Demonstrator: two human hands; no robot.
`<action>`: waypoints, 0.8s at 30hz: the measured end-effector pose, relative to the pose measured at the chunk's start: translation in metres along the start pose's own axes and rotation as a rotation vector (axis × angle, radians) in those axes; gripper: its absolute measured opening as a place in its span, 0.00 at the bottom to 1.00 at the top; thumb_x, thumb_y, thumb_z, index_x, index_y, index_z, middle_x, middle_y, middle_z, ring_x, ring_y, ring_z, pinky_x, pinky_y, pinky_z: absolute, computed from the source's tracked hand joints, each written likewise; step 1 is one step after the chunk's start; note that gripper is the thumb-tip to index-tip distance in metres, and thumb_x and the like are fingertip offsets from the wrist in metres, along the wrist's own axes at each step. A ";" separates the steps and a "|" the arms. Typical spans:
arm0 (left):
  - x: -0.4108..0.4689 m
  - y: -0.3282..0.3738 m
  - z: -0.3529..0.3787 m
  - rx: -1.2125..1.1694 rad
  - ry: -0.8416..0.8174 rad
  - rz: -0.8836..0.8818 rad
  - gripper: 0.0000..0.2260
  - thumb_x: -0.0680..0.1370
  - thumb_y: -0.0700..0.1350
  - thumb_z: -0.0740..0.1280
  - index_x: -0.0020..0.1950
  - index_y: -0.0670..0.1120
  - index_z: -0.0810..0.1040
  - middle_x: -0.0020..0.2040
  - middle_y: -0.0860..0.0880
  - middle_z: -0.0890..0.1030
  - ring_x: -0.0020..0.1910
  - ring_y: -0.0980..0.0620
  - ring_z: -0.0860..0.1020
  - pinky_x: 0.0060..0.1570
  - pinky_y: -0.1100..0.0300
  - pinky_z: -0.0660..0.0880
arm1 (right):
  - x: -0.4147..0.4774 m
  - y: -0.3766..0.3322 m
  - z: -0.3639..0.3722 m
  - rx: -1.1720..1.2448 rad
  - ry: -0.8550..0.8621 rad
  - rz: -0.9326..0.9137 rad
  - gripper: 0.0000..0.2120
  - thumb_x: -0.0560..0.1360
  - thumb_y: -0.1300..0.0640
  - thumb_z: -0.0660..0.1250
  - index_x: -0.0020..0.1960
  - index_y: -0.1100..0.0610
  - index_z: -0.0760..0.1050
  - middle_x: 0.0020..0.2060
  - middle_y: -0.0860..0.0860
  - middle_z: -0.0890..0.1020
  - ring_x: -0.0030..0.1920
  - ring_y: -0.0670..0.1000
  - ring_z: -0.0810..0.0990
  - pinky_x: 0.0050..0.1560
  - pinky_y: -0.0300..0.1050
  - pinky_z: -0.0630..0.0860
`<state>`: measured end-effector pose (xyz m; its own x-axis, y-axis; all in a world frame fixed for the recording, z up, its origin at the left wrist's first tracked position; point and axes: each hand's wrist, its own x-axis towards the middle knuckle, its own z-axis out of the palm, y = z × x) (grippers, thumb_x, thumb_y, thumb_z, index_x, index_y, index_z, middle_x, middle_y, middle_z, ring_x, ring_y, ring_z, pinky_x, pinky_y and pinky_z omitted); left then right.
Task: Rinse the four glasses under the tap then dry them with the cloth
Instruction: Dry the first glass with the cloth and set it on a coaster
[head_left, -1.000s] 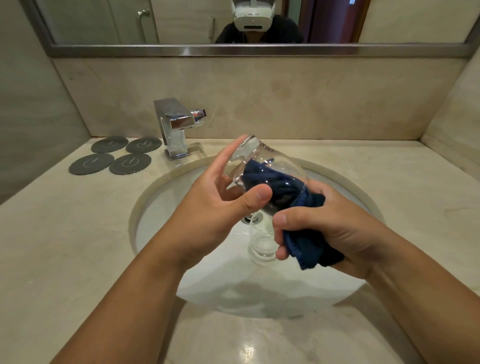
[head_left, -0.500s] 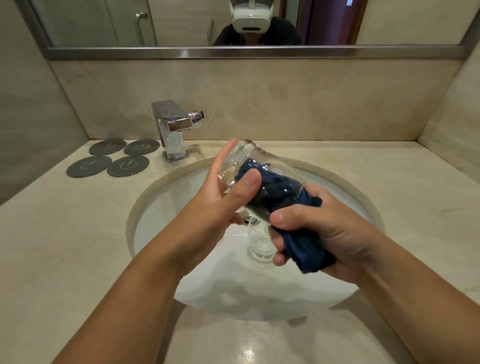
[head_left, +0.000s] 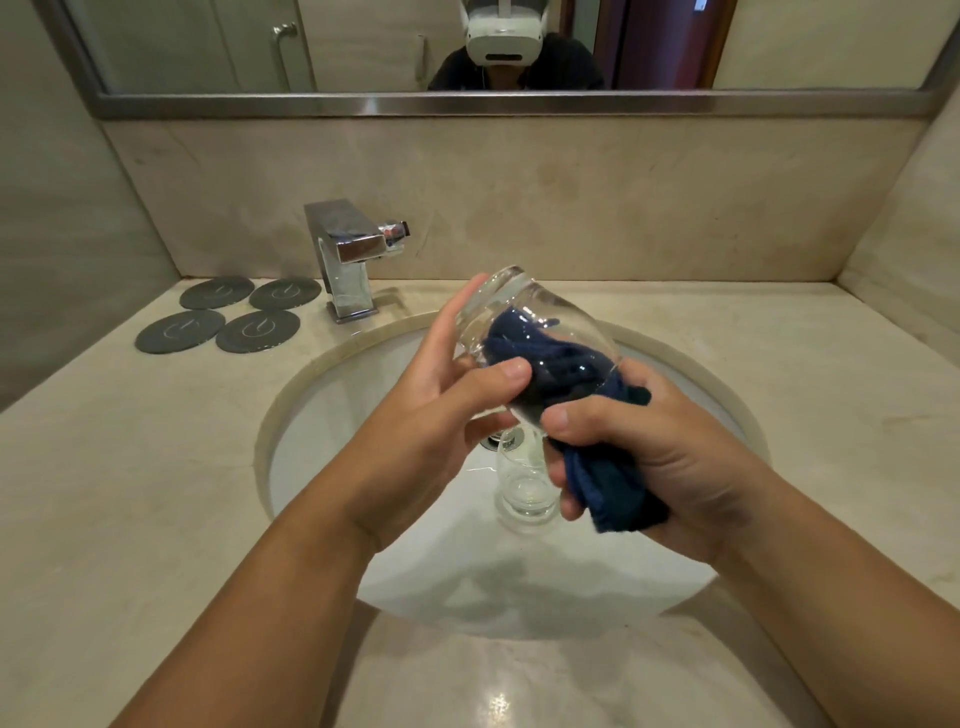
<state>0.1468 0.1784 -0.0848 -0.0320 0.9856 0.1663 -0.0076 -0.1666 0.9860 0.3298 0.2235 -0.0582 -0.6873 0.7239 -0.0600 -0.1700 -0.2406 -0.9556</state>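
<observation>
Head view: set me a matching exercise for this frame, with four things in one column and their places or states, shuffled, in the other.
Things
1. upper glass
2. lower glass
3. cloth
4. coasters

Places or states
A. flat on the counter, left of the tap
B. standing in the basin by the drain
C. pushed into a glass, gripped by the right hand
D. tilted above the basin, held by the left hand

Pairs: 1-D, 2-B, 3-C, 4-A.
</observation>
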 end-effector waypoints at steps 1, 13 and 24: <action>0.000 0.000 0.001 0.008 0.014 -0.020 0.41 0.74 0.61 0.74 0.84 0.60 0.61 0.71 0.48 0.82 0.71 0.45 0.80 0.75 0.33 0.69 | -0.001 0.000 0.003 -0.077 0.018 -0.031 0.16 0.68 0.67 0.74 0.49 0.50 0.87 0.32 0.56 0.81 0.29 0.52 0.81 0.28 0.45 0.79; 0.001 0.000 0.001 0.035 0.017 0.010 0.55 0.65 0.67 0.81 0.85 0.52 0.59 0.72 0.45 0.81 0.69 0.42 0.81 0.74 0.33 0.72 | 0.000 0.000 -0.002 0.035 -0.070 -0.008 0.21 0.65 0.66 0.75 0.57 0.57 0.85 0.34 0.56 0.79 0.29 0.51 0.79 0.27 0.44 0.79; 0.003 -0.003 0.010 -0.041 0.056 -0.051 0.30 0.75 0.58 0.74 0.73 0.51 0.70 0.61 0.47 0.87 0.61 0.47 0.86 0.62 0.47 0.83 | 0.001 0.007 0.009 -0.243 0.008 -0.078 0.12 0.74 0.67 0.75 0.52 0.54 0.86 0.34 0.59 0.82 0.32 0.55 0.82 0.40 0.56 0.81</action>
<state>0.1564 0.1818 -0.0872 -0.0864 0.9898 0.1136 -0.0516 -0.1183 0.9916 0.3220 0.2168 -0.0628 -0.6730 0.7394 0.0156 -0.0469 -0.0217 -0.9987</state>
